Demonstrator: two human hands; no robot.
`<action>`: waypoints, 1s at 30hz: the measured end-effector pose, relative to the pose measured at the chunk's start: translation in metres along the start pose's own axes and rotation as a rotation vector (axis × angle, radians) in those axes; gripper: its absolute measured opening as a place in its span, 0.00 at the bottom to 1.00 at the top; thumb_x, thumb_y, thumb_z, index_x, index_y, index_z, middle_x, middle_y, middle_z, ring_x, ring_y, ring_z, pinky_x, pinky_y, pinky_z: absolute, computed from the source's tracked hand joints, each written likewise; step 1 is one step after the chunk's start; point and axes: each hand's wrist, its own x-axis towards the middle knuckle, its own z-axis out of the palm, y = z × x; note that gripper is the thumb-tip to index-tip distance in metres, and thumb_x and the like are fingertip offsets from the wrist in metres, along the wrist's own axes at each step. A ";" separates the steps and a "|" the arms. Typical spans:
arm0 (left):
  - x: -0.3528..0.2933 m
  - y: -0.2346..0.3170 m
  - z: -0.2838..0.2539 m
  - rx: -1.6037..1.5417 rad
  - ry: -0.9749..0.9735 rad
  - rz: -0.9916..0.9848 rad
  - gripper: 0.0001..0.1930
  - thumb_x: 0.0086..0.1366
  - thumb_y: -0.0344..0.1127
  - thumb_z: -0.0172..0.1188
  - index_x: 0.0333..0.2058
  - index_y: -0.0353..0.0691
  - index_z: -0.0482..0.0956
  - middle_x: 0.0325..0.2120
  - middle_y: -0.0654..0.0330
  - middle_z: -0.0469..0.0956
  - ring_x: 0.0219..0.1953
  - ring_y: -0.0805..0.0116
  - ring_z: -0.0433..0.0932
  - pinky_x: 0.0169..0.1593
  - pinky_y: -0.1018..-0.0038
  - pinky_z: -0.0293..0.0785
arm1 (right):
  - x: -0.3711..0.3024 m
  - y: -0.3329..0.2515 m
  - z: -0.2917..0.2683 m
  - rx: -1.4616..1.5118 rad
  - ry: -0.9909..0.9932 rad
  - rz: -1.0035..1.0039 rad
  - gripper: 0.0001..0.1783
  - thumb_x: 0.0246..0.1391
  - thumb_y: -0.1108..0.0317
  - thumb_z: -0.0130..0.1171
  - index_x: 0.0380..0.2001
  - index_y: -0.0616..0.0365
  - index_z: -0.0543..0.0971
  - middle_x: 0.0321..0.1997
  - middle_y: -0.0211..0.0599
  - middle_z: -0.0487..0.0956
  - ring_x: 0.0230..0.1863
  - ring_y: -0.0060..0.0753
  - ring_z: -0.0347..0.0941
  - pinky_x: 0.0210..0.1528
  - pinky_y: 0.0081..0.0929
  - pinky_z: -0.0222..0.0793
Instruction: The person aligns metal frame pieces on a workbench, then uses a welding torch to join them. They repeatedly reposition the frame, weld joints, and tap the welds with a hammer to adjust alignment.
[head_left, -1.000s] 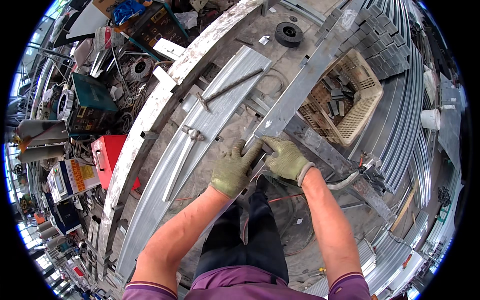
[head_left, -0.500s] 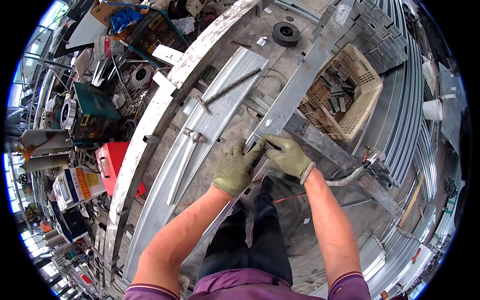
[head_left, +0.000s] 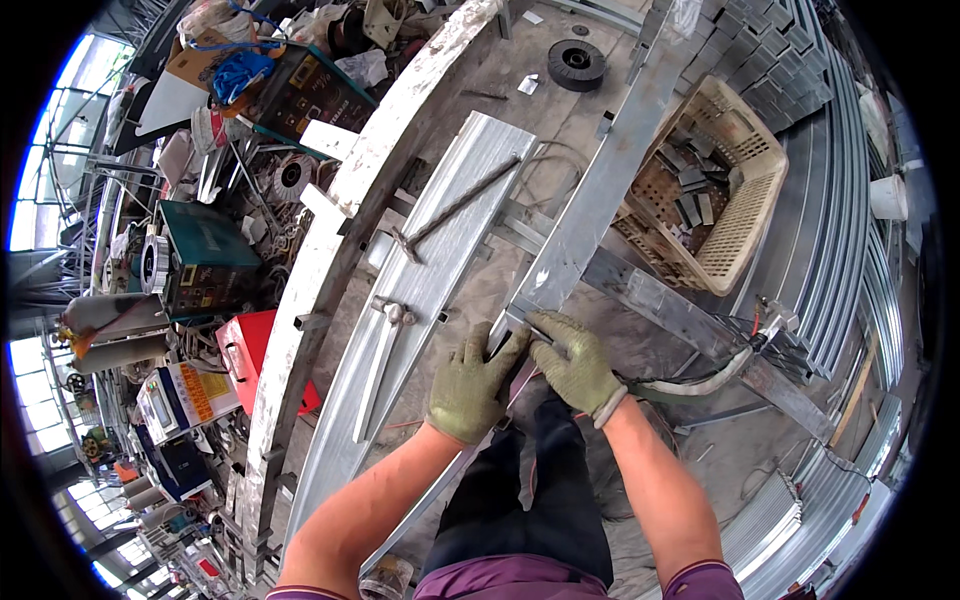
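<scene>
Both my hands wear olive-green work gloves and meet over a long flat steel bar [head_left: 590, 230] in front of me. My left hand [head_left: 468, 390] is closed on a small metal piece [head_left: 509, 327] at the bar's near section. From the other side, my right hand [head_left: 578, 362] presses thumb and fingers against the same piece. The gloves cover much of it, so its full shape is hidden. Left of my hands, a hammer [head_left: 374, 380] lies on a wide galvanized steel channel [head_left: 440, 250]. A ribbed steel rod with a crosspiece [head_left: 462, 208] rests further up that channel.
A beige plastic crate [head_left: 758, 215] with metal offcuts stands at the right, before stacked steel tubes [head_left: 765, 60]. A worn pale beam [head_left: 300, 330] runs along the left, with a red box [head_left: 245, 350] beyond it. A black spool [head_left: 577, 65] sits on the floor; a hose [head_left: 690, 385] hangs at right.
The view has shifted, so the surroundings sit slightly lower and further right. My hands stay together on the small metal piece, which shows more between the gloves now.
</scene>
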 end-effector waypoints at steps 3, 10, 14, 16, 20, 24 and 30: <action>0.002 0.004 -0.006 0.012 -0.019 0.000 0.35 0.58 0.27 0.68 0.67 0.51 0.81 0.61 0.41 0.73 0.49 0.41 0.79 0.53 0.49 0.77 | -0.001 0.003 0.003 -0.086 0.036 -0.059 0.22 0.60 0.70 0.66 0.57 0.65 0.85 0.58 0.56 0.85 0.62 0.59 0.80 0.69 0.47 0.73; 0.006 -0.002 -0.001 0.122 0.006 0.040 0.36 0.54 0.27 0.68 0.65 0.55 0.83 0.60 0.45 0.77 0.37 0.54 0.82 0.44 0.58 0.80 | 0.001 -0.007 0.002 -0.158 0.061 -0.073 0.22 0.56 0.72 0.68 0.55 0.66 0.85 0.58 0.54 0.85 0.61 0.59 0.79 0.69 0.49 0.72; 0.001 -0.004 0.003 0.103 -0.055 -0.012 0.36 0.57 0.41 0.75 0.67 0.62 0.81 0.60 0.46 0.77 0.45 0.48 0.83 0.48 0.55 0.79 | 0.005 -0.006 -0.002 -0.168 0.042 -0.067 0.24 0.55 0.71 0.70 0.55 0.66 0.85 0.59 0.53 0.85 0.61 0.59 0.79 0.70 0.49 0.72; 0.002 -0.003 0.002 0.123 -0.061 -0.009 0.35 0.57 0.42 0.75 0.65 0.61 0.83 0.59 0.45 0.77 0.45 0.48 0.84 0.48 0.55 0.80 | 0.006 -0.004 -0.004 -0.176 0.021 -0.067 0.24 0.55 0.71 0.71 0.55 0.66 0.85 0.59 0.53 0.85 0.61 0.59 0.79 0.70 0.49 0.72; 0.010 0.002 -0.004 0.122 -0.062 -0.027 0.33 0.58 0.42 0.75 0.64 0.61 0.84 0.58 0.45 0.78 0.44 0.48 0.84 0.46 0.57 0.81 | 0.007 -0.008 -0.004 -0.164 0.029 -0.050 0.24 0.55 0.70 0.71 0.55 0.67 0.85 0.59 0.53 0.85 0.61 0.59 0.80 0.70 0.49 0.73; 0.011 0.002 -0.005 0.111 -0.039 -0.016 0.33 0.56 0.40 0.74 0.64 0.61 0.84 0.59 0.46 0.78 0.44 0.50 0.84 0.46 0.58 0.80 | 0.004 -0.004 0.000 -0.187 0.039 -0.063 0.24 0.55 0.71 0.70 0.55 0.68 0.85 0.59 0.55 0.85 0.61 0.60 0.79 0.70 0.49 0.73; 0.009 0.001 -0.003 0.107 -0.042 -0.029 0.33 0.56 0.35 0.73 0.63 0.61 0.85 0.58 0.46 0.80 0.46 0.51 0.84 0.49 0.59 0.77 | 0.003 -0.003 0.003 -0.187 0.049 -0.066 0.23 0.58 0.71 0.67 0.56 0.70 0.84 0.58 0.57 0.84 0.61 0.62 0.79 0.70 0.50 0.73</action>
